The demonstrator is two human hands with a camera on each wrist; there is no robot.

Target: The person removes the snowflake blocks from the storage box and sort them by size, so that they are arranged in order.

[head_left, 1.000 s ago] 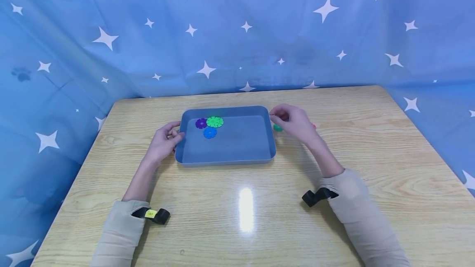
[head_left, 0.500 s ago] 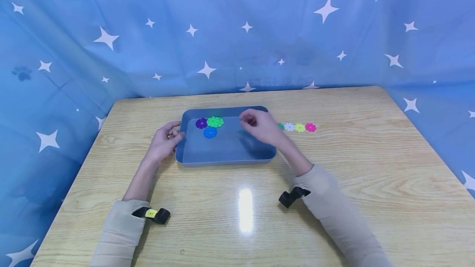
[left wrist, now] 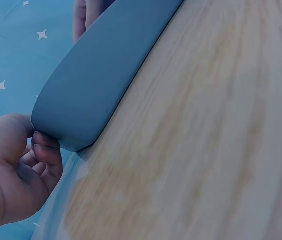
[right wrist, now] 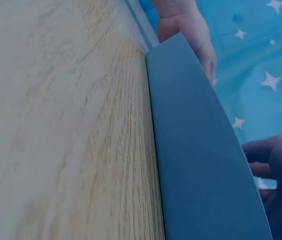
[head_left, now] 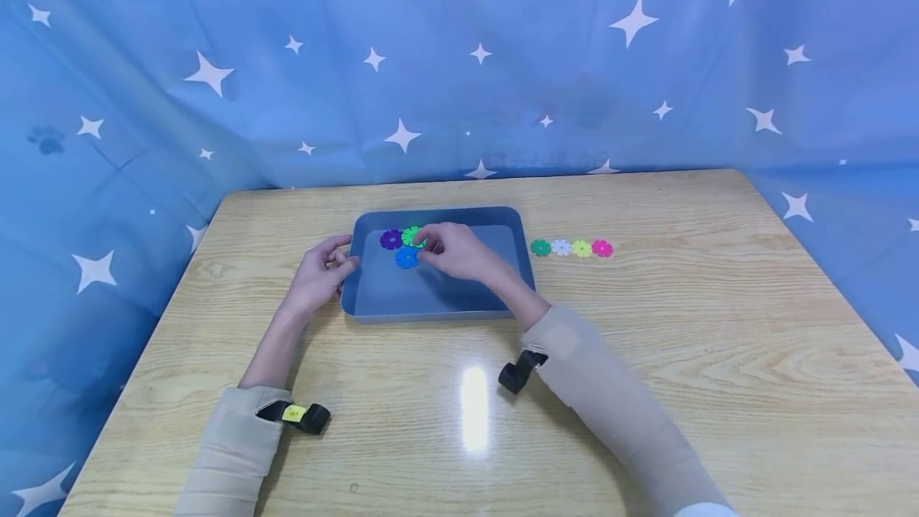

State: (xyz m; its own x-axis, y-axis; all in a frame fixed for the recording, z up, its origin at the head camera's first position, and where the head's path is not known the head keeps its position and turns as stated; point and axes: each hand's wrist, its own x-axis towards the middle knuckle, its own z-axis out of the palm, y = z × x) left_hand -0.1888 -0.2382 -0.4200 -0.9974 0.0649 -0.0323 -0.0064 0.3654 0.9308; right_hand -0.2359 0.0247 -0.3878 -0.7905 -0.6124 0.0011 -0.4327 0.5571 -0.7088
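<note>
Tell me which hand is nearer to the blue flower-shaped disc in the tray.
Right. The right hand is close beside the blue disc, on its right; the left hand is farther away, at the left end of the tray.

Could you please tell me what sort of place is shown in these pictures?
It is probably an indoor recording corner, though the rest of the room is not shown. A star-patterned blue cloth screens the wooden table, and the person has black wrist-worn devices.

At seven o'clock, a beige fabric sleeve (head_left: 226, 453) with black strap (head_left: 271, 411), blocky black camera (head_left: 314, 419), yellow rectangular label (head_left: 293, 413) — at five o'clock, a second beige sleeve (head_left: 610, 405) with matching black camera (head_left: 513, 378).
</note>
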